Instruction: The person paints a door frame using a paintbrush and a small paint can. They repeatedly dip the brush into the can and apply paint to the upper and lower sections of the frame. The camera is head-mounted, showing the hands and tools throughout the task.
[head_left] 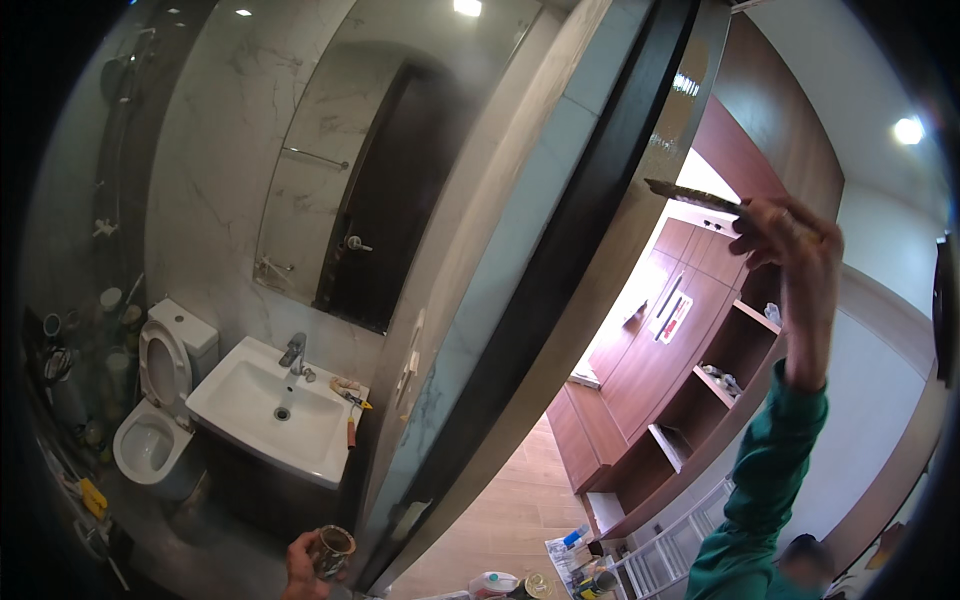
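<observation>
My right hand [790, 232] is raised at the upper right, its fingers closed around the handle of a thin paintbrush [698, 195]. The brush tip points left and is at or very near the tan edge strip of a door frame [622, 232]; I cannot tell whether it touches. Higher up, that strip has a wet-looking, glossy patch [662, 135]. Low in the view, my left hand [302, 570] is wrapped around a small open jar [334, 545] with brown around its rim. What lies inside the jar is too dark to make out.
Left of the frame are a white sink [235, 390] with tools on its edge, a toilet [150, 440] and a mirror [345, 170]. Beyond it stand wooden cabinets [655, 350] and an aluminium ladder [670, 545]. Bottles and cans [590, 570] and a person's head [806, 562] show below.
</observation>
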